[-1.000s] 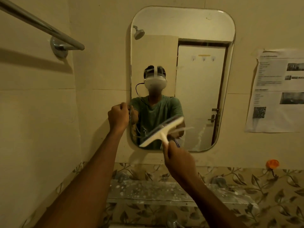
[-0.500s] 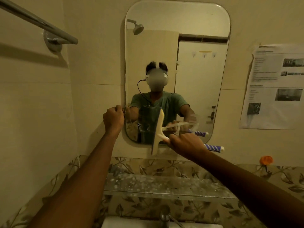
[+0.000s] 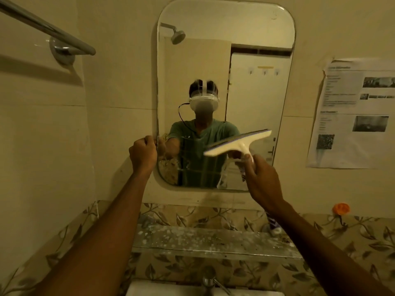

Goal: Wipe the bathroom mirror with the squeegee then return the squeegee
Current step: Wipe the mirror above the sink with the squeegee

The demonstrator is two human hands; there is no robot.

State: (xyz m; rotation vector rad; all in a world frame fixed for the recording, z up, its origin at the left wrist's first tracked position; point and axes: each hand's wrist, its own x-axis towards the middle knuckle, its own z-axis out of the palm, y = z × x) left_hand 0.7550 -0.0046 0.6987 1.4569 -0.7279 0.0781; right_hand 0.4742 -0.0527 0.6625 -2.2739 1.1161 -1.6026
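A tall mirror [image 3: 245,35] with rounded corners hangs on the cream wall ahead. My right hand [image 3: 263,180] grips the handle of a white squeegee [image 3: 237,143], whose blade lies nearly level, right end higher, in front of the mirror's lower right part. Whether the blade touches the glass I cannot tell. My left hand [image 3: 142,153] is a closed fist on the mirror's left edge. Streaks and smears show on the lower glass.
A metal towel bar [image 3: 49,28] juts from the left wall. A glass shelf [image 3: 213,242] with white spots runs below the mirror, a tap [image 3: 210,280] under it. A paper notice [image 3: 354,113] and an orange hook [image 3: 341,209] are on the right wall.
The squeegee has turned from upright to nearly level and shifted right and up across the lower mirror. My left fist has stayed on the mirror's edge.
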